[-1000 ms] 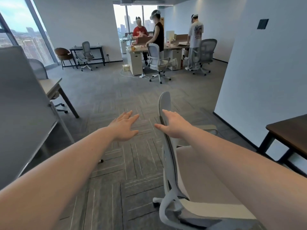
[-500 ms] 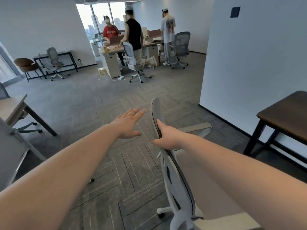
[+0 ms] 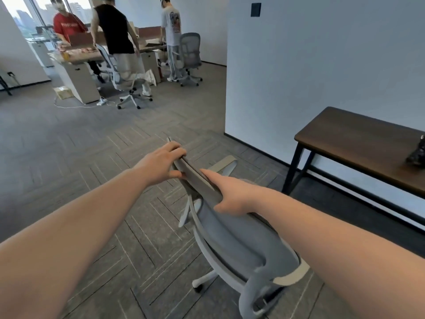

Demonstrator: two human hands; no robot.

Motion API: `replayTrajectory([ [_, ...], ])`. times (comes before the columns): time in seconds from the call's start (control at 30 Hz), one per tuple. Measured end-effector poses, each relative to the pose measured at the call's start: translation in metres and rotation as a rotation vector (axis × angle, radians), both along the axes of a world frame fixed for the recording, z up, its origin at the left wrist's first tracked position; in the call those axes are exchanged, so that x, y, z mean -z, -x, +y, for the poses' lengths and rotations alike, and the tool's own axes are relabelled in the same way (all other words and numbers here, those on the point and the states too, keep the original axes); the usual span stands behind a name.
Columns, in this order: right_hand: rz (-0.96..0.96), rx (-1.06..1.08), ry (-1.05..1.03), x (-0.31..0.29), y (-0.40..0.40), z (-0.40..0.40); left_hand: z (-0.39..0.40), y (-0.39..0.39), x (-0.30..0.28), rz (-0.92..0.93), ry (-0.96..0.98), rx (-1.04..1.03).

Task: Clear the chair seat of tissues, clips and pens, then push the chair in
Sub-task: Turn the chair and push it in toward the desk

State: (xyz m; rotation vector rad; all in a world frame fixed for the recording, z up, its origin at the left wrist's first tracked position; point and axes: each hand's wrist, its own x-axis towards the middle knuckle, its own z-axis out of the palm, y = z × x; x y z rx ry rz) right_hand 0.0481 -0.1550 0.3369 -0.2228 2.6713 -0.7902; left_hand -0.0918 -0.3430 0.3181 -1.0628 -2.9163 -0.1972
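Lots of grey carpet (image 3: 92, 157) underfoot, striped with thin pale lines in a zigzag. White wall (image 3: 322, 65) on the right, with a small dark square (image 3: 255, 9) high up. Just beside that wall, a dark brown table (image 3: 358, 143) on thin black legs, with a small dark thing (image 3: 417, 153) near its right end, too blurry to tell what. Far back on the left, bright windows (image 3: 25, 17) and a long desk (image 3: 78, 77) full of boxes and bits. Three people around that desk: one in red (image 3: 66, 26), one in black (image 3: 112, 31), one in white (image 3: 171, 21). Two more chairs (image 3: 189, 54) there, one by the person in black, one by the person in white. On the floor by the desk, a small box (image 3: 63, 92).

Close up in the middle, one grey chair (image 3: 230, 238) on the carpet, near the brown table but apart from it, not under it. Seen from behind and a bit blurry. Curved grey back in a pale frame, pale armrest (image 3: 224, 164) poking out on the far side, white legs (image 3: 204, 278) low down. Seat hidden behind the back; cannot see onto it.

Both bare arms stretched out to the top edge of the back. Left hand (image 3: 161, 164) closed over the far end of that edge, fingers on top, thumb below. Right hand (image 3: 232, 194) closed on the near part of the same edge, thumb on this side, fingers hidden behind.
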Motion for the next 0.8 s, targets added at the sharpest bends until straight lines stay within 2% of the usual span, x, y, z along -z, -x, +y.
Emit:
replayTrajectory([
  [0.23, -0.009, -0.058, 0.01, -0.004, -0.034, 0.048, 0.031, -0.045, -0.001, -0.01, 0.035, 0.024],
  [0.5, 0.0, -0.152, -0.069, 0.002, -0.086, 0.13, 0.081, -0.114, 0.001, 0.023, 0.122, 0.043],
  [0.8, 0.037, -0.118, -0.083, 0.0, -0.157, 0.22, 0.151, -0.183, 0.02, 0.196, 0.017, 0.13],
])
